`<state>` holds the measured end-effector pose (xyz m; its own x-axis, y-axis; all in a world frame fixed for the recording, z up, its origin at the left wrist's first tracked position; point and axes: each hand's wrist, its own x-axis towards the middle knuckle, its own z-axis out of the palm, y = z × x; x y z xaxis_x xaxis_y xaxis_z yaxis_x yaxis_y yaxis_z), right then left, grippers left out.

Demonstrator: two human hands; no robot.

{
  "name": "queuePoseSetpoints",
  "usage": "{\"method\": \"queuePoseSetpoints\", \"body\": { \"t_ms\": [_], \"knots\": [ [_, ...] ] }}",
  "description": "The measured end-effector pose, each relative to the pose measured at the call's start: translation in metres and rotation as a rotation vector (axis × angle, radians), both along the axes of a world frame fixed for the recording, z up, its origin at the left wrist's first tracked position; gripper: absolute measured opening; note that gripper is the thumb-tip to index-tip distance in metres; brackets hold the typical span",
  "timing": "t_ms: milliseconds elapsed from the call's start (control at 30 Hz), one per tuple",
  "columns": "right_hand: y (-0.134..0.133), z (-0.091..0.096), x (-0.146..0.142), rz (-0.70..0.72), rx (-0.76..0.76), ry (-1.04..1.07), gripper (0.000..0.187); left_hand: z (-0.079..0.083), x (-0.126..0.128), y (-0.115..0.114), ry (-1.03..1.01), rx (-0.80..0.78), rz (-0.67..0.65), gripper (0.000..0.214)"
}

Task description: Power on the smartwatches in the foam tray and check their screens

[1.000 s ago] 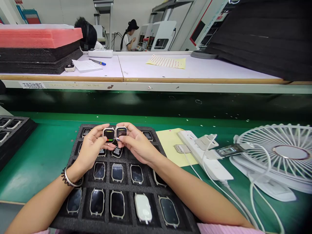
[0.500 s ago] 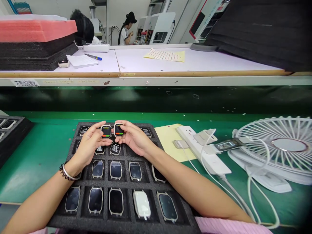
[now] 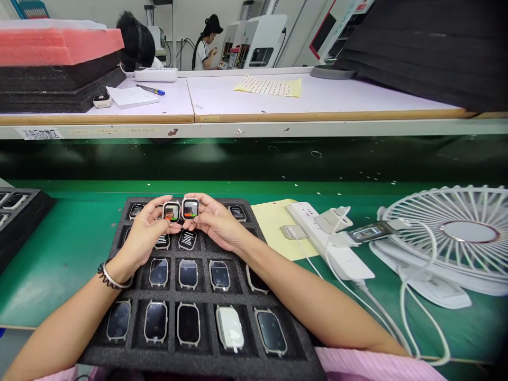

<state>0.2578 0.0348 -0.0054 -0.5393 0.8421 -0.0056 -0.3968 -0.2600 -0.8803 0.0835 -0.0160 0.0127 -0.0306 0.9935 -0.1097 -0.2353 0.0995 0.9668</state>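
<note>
My left hand (image 3: 148, 233) is closed around a smartwatch (image 3: 171, 210) with no strap, its thumb at the lower edge of the lit screen. Right beside it, my right hand (image 3: 216, 222) grips a second smartwatch (image 3: 191, 207), thumb near its lower right corner. Both screens show a small picture with red and green at the bottom. Under my hands lies a black foam tray (image 3: 172, 296) with rows of square pockets. Several strapless watches sit in it, such as a dark-screened one (image 3: 189, 324) and a white one lying back up (image 3: 230, 328). My hands hide part of the back rows.
To the right are a power strip (image 3: 313, 233) with cables, a yellow sheet (image 3: 272, 211) and a white fan (image 3: 456, 233). Another foam tray (image 3: 32, 217) stands at the left. Above runs a shelf (image 3: 238, 114) with foam stacks; two people are behind it.
Both watch screens have gone from a dark display with coloured bars to a picture. My right thumb has slid down from the screen to its lower corner. Both watches remain held.
</note>
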Motion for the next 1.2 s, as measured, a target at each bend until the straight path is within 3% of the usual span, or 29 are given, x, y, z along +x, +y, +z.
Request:
{"method": "queuePoseSetpoints", "body": {
  "t_ms": [133,233,567,700,900,1033,1200],
  "knots": [
    [0.004,0.013,-0.001,-0.028,-0.017,0.022,0.027,0.011,-0.001,0.005,-0.056,0.008,0.013,0.053],
    [0.012,0.037,-0.002,-0.058,0.057,0.037,0.018,0.033,-0.002,0.014,-0.087,0.085,0.004,0.052],
    [0.038,0.174,-0.008,-0.119,0.498,0.027,0.013,0.151,-0.001,0.045,-0.028,0.606,0.019,0.061],
    [0.037,0.21,-0.009,-0.101,0.661,0.045,0.011,0.183,0.001,0.046,0.009,0.77,0.053,0.061],
    [0.03,0.233,-0.005,-0.079,0.788,0.046,0.027,0.204,0.001,0.04,0.062,0.881,0.072,0.06],
    [0.023,0.233,-0.003,-0.065,0.863,0.052,0.045,0.208,0.001,0.034,0.075,0.922,0.072,0.058],
    [0.013,0.23,0.001,-0.075,0.893,0.005,0.052,0.206,0.004,0.028,0.098,0.962,0.094,0.058]
  ]
}}
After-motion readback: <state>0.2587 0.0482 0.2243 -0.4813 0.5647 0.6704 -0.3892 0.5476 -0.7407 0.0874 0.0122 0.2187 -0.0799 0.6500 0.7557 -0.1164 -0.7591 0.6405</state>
